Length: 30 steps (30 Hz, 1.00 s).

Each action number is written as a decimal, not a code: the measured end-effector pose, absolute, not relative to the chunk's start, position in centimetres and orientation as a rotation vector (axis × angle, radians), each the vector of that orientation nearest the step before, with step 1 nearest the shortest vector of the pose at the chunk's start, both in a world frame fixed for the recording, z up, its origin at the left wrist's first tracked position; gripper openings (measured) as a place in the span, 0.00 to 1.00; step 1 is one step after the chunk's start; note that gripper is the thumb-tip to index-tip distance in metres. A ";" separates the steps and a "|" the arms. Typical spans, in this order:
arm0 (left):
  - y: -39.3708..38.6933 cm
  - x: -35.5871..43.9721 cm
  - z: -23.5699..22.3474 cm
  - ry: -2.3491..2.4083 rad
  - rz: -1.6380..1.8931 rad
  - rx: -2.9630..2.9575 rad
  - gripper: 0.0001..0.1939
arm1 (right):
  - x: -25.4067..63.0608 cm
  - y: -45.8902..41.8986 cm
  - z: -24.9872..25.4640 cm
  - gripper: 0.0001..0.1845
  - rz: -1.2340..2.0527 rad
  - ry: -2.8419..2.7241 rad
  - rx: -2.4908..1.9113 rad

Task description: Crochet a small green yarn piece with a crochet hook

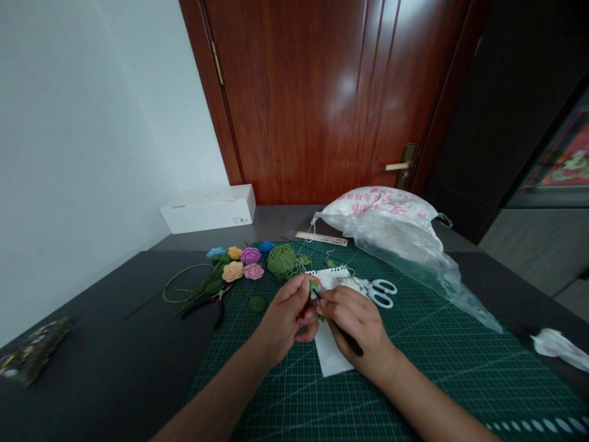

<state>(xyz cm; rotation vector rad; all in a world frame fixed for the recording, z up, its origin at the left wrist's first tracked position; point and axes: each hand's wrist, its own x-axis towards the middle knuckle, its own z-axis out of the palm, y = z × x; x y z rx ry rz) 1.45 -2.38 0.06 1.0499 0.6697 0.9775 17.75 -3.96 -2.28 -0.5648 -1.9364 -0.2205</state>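
Observation:
My left hand (288, 316) pinches a small green crocheted piece (315, 288) between its fingertips. My right hand (352, 322) grips a slim black-handled crochet hook (352, 344), whose tip meets that piece. Under both hands lies a white paper sheet (327, 347) on a green cutting mat (427, 362). Just right of my right hand rest steel scissors with white handles (381, 293). Beyond my left hand sit a ball of green yarn (281, 261) and several crocheted roses, including a peach one (232, 271). Pliers (208, 305) lie by a loop of green wire (180, 283).
A crumpled white plastic bag (381, 215) lies along the mat's far right side, with a wooden ruler (322, 238) behind the mat. A white cardboard box (207, 209) stands at the back of the dark table (92, 313), before a red-brown wooden door (294, 92).

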 end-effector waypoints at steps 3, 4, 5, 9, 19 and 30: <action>-2.6 1.8 -0.5 0.720 1.030 1.095 0.19 | 17.4 -4.2 -1.6 0.11 -0.297 -1.970 -0.574; -2.6 1.9 -0.8 0.737 1.049 1.108 0.19 | 17.2 -4.2 -1.5 0.12 -0.300 -1.975 -0.583; -2.6 2.0 -1.0 0.754 1.068 1.119 0.20 | 17.0 -4.2 -1.4 0.12 -0.288 -1.975 -0.596; -2.3 2.3 -1.7 0.785 1.096 1.148 0.21 | 16.7 -3.6 -1.7 0.12 -0.077 -1.886 -0.721; -1.6 1.6 -0.6 0.704 1.086 1.094 0.20 | 16.8 -4.1 -1.9 0.08 0.298 -1.430 -0.716; -2.1 1.7 -0.3 0.633 1.064 1.074 0.17 | 15.9 -3.5 -1.8 0.15 0.862 -1.171 -0.718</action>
